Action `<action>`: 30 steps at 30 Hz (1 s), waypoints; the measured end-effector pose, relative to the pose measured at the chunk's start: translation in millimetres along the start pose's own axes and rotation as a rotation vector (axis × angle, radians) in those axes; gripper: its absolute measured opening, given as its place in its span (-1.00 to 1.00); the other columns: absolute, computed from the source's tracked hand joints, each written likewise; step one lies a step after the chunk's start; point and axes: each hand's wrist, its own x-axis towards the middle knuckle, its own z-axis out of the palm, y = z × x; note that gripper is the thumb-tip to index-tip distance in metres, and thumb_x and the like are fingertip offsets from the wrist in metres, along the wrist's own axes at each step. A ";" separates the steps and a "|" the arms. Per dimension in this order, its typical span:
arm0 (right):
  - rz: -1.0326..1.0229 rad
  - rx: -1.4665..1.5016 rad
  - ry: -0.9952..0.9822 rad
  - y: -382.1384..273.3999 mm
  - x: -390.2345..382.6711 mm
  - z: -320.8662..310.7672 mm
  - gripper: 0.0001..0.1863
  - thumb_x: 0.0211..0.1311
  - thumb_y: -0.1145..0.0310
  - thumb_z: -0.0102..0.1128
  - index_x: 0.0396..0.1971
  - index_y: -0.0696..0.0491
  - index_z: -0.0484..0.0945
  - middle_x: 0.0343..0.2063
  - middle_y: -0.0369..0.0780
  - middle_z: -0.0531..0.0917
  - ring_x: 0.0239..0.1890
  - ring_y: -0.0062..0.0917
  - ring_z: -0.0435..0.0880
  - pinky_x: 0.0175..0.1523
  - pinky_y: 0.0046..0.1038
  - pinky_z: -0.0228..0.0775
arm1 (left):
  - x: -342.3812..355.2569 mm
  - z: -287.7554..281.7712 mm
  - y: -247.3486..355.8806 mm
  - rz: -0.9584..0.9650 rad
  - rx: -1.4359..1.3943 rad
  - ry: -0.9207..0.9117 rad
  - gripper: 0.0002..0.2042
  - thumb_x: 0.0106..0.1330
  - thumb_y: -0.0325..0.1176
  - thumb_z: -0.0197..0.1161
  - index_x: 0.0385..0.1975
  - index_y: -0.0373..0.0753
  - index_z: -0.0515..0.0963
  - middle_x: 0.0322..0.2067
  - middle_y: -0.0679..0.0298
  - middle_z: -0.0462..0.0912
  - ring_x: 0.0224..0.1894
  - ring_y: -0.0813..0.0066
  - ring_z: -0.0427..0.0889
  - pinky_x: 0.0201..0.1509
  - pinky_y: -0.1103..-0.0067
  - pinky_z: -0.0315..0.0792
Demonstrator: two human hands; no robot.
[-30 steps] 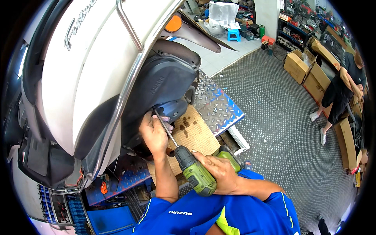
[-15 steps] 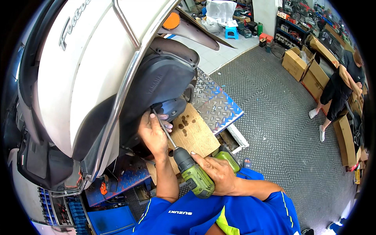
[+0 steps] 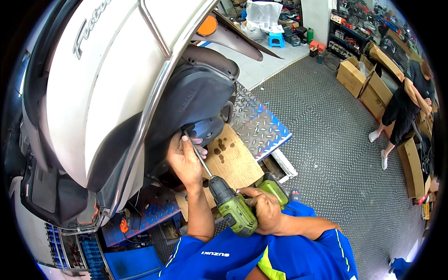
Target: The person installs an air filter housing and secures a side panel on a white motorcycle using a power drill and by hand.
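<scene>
My right hand (image 3: 267,211) is wrapped round the grip of a green and black cordless drill (image 3: 237,212). From its chuck a long thin driver bit (image 3: 201,159) runs up and to the left. My left hand (image 3: 185,158) steadies that bit near its far end, with the thumb against the shaft and the other fingers partly behind it. The bit's tip meets the lower edge of a dark engine-side cover (image 3: 198,93) on a white scooter (image 3: 102,84); exactly what it touches there is hidden.
Under the cover lies an oil-spotted wooden board (image 3: 233,158), beside a blue-edged tread-plate platform (image 3: 256,123). A chrome rail (image 3: 140,126) curves along the scooter, left of my hands. At the right a person (image 3: 410,100) stands by cardboard boxes (image 3: 354,77).
My right index finger, stretched along the drill body before, is now curled back at the grip. The drill and left hand sit almost where they were; the view has shifted slightly.
</scene>
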 end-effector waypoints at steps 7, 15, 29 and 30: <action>0.067 0.036 -0.143 -7.0 8.6 -2.9 -0.17 -0.02 0.33 0.60 0.26 0.27 0.41 -0.11 0.02 0.70 -0.16 -0.06 0.73 -0.06 -0.15 0.59 | -1.1 0.9 1.7 0.004 0.003 0.009 -0.66 0.68 -0.36 0.11 0.17 -0.58 0.51 -0.40 0.07 0.72 -0.62 0.56 0.59 -0.60 0.65 0.48; 0.063 0.004 -0.143 -5.1 7.7 -0.9 -0.19 -0.02 0.32 0.59 0.25 0.29 0.43 -0.16 0.02 0.67 -0.19 -0.07 0.73 -0.08 -0.13 0.58 | -0.7 0.1 -0.7 0.010 0.026 0.014 -0.66 0.67 -0.35 0.12 0.17 -0.58 0.50 -0.42 0.08 0.71 -0.63 0.56 0.59 -0.60 0.65 0.48; 0.071 -0.066 -0.182 -5.2 12.1 -3.6 -0.27 0.00 0.38 0.47 0.24 0.26 0.47 -0.13 0.00 0.68 -0.15 -0.09 0.74 -0.06 -0.17 0.61 | -63.8 -8.9 -7.1 0.004 -0.107 0.058 -0.56 0.71 -0.25 0.02 0.34 -0.51 0.34 -0.46 0.11 0.65 -0.58 0.55 0.56 -0.49 0.63 0.48; 0.073 -0.083 -0.195 -4.8 13.0 -3.7 -0.29 0.01 0.40 0.45 0.24 0.26 0.48 -0.13 -0.01 0.68 -0.15 -0.10 0.74 -0.06 -0.18 0.62 | -69.7 -13.6 -14.5 -0.002 -0.087 0.045 -0.56 0.72 -0.23 0.01 0.34 -0.50 0.33 -0.45 0.09 0.66 -0.57 0.55 0.57 -0.48 0.63 0.48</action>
